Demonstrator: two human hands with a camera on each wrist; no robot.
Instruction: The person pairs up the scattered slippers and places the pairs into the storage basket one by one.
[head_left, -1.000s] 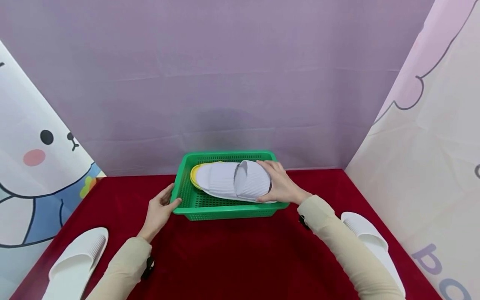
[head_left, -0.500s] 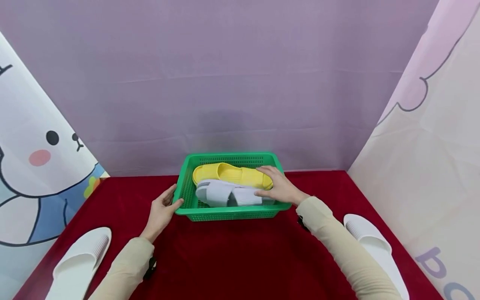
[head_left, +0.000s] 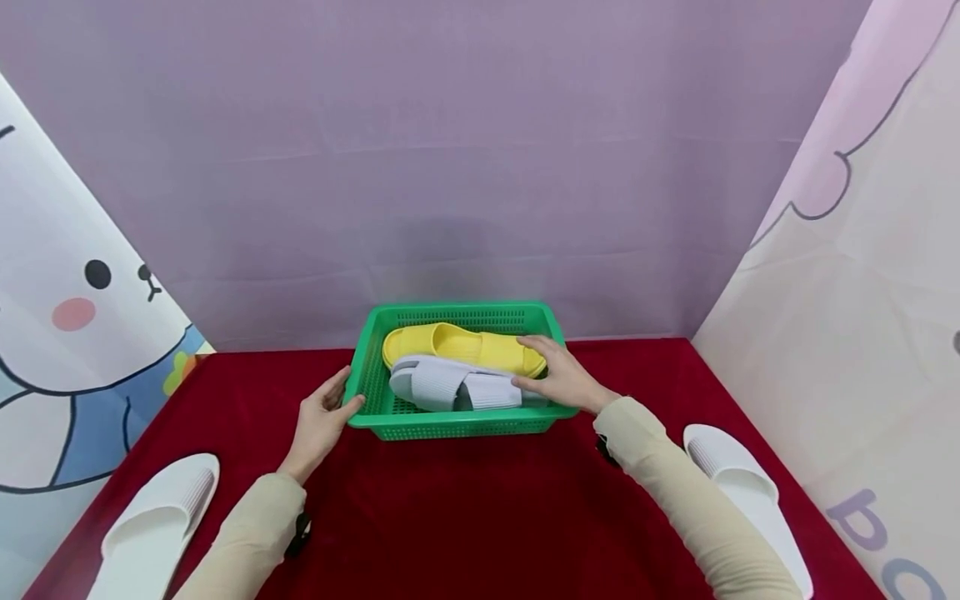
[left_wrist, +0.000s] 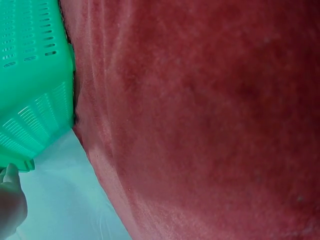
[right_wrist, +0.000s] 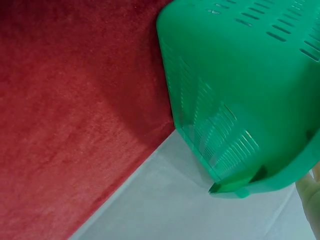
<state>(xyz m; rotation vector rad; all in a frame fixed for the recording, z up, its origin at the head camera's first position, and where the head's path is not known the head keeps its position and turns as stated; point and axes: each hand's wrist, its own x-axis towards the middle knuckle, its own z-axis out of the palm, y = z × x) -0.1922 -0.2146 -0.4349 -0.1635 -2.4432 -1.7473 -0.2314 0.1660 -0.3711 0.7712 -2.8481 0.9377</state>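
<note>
A green basket (head_left: 457,428) sits at the back of the red cloth with two slippers in it. The yellow slipper (head_left: 450,340) lies along the back side; the pale white slipper (head_left: 438,387) lies in front, tilted onto its side against it. My left hand (head_left: 318,425) holds the basket's left rim, thumb on the rim and fingers outside. Over the basket's right end, my right hand (head_left: 566,379) has its fingers extended above the yellow slipper's end and its thumb near the white one. Whether it touches either is unclear. Both wrist views mostly show basket walls.
A white slipper (head_left: 150,533) lies at the left of the red cloth (head_left: 465,508), and another white slipper (head_left: 750,508) at the right, beside my forearm. A purple curtain (head_left: 465,167) hangs behind; printed panels stand on both sides.
The white slipper my right hand held above the yellow one has come down into the basket's front side, and my right fingers have let it go. My left hand stays on the rim.
</note>
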